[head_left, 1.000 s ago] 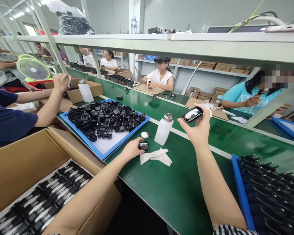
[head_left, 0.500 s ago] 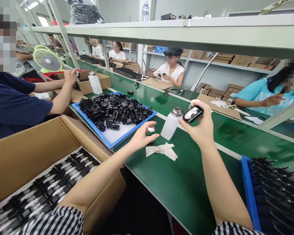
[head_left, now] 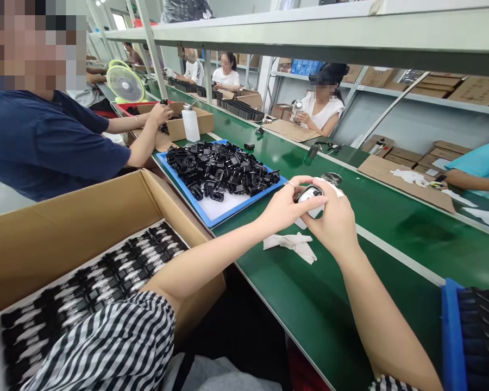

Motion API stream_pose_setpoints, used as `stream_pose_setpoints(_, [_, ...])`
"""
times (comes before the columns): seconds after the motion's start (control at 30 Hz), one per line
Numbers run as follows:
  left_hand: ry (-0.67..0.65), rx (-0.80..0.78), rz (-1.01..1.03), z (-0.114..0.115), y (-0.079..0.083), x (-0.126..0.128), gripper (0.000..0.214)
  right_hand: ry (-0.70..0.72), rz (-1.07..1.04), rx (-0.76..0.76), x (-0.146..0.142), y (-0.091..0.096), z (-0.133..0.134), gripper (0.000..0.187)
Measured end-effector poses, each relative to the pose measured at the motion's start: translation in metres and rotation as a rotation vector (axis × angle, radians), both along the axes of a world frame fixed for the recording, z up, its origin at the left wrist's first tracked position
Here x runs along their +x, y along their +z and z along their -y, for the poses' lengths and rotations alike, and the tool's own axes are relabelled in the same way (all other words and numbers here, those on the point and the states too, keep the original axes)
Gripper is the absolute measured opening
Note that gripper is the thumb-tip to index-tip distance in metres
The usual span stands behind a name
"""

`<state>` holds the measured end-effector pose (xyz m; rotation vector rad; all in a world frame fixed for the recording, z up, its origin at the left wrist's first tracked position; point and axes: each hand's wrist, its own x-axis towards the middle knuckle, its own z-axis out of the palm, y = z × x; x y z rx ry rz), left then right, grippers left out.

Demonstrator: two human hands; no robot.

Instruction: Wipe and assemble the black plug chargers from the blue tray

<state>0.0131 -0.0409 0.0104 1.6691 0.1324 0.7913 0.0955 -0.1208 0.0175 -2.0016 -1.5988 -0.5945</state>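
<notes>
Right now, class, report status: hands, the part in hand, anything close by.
Left hand and right hand together on one small black-and-white part, above the green belt. White cloth just below. Blue tray of black parts left.

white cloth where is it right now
In the head view, the white cloth lies on the green belt, just below both hands, right of the blue tray.

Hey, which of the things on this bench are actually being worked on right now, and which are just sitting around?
In use: small black part, held by left hand and right hand.
Lying about: white cloth, blue tray of black parts, cardboard box, white bottle.
</notes>
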Motion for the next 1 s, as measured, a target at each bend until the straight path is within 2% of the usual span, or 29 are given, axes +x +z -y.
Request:
stream_pose_setpoints(0.1, [0.058, 0.006, -0.068, -0.010, 0.004, 0.001, 0.033, 0.006, -0.070, -0.006, 0.001, -0.001, -0.001, 0.049])
stream_pose_setpoints(0.2, [0.176, 0.078, -0.185, -0.029, -0.002, -0.007, 0.031, 0.006, -0.209, -0.064, 0.008, -0.005, -0.005, 0.054])
stream_pose_setpoints(0.33, [0.338, 0.179, -0.417, -0.054, -0.029, -0.023, 0.019, -0.119, -0.363, -0.304, 0.021, -0.021, -0.015, 0.049])
stream_pose_setpoints(0.4, [0.362, 0.193, -0.572, -0.061, -0.045, -0.029, 0.025, -0.172, -0.379, -0.460, 0.023, -0.032, -0.021, 0.050])
stream_pose_setpoints(0.47, [0.328, 0.195, -0.695, -0.065, -0.059, -0.032, 0.030, -0.227, -0.345, -0.569, 0.022, -0.043, -0.026, 0.049])
stream_pose_setpoints(0.57, [0.194, 0.195, -0.734, -0.065, -0.074, -0.030, 0.030, -0.293, -0.302, -0.598, 0.017, -0.057, -0.032, 0.047])
stream_pose_setpoints(0.67, [0.160, 0.206, -0.695, -0.060, -0.082, -0.022, 0.056, -0.277, -0.354, -0.607, 0.014, -0.065, -0.035, 0.045])
stream_pose_setpoints(0.7, [0.178, 0.226, -0.695, -0.058, -0.084, -0.020, 0.058, -0.267, -0.370, -0.626, 0.013, -0.065, -0.034, 0.043])
stream_pose_setpoints(0.77, [0.221, 0.291, -0.716, -0.056, -0.084, -0.018, 0.049, -0.263, -0.338, -0.697, 0.011, -0.061, -0.032, 0.040])
stream_pose_setpoints(0.87, [0.235, 0.357, -0.758, -0.059, -0.081, -0.022, 0.032, -0.277, -0.136, -0.819, 0.007, -0.047, -0.026, 0.035])
stream_pose_setpoints(1.0, [0.167, 0.383, -0.827, -0.068, -0.075, -0.038, 0.031, -0.068, 0.032, -0.865, -0.002, -0.037, -0.018, 0.027])
